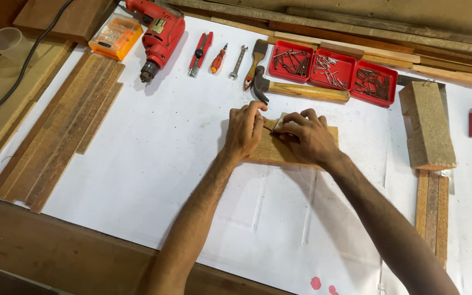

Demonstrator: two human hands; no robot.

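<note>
white-papered desk (154, 164): i log left hand (244, 131) and right hand (304, 136) pressed on wood block (279, 153), fingers pinching a small piece, seemingly mid-positioning; next calls for steady alignment.

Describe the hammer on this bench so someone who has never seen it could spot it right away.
Look along the far edge of the white sheet, where hand tools lie in a row left of three red trays of nails. The hammer lies just in front of the trays, beyond both hands. It alone has a long pale wooden handle and dark claw head.
</note>
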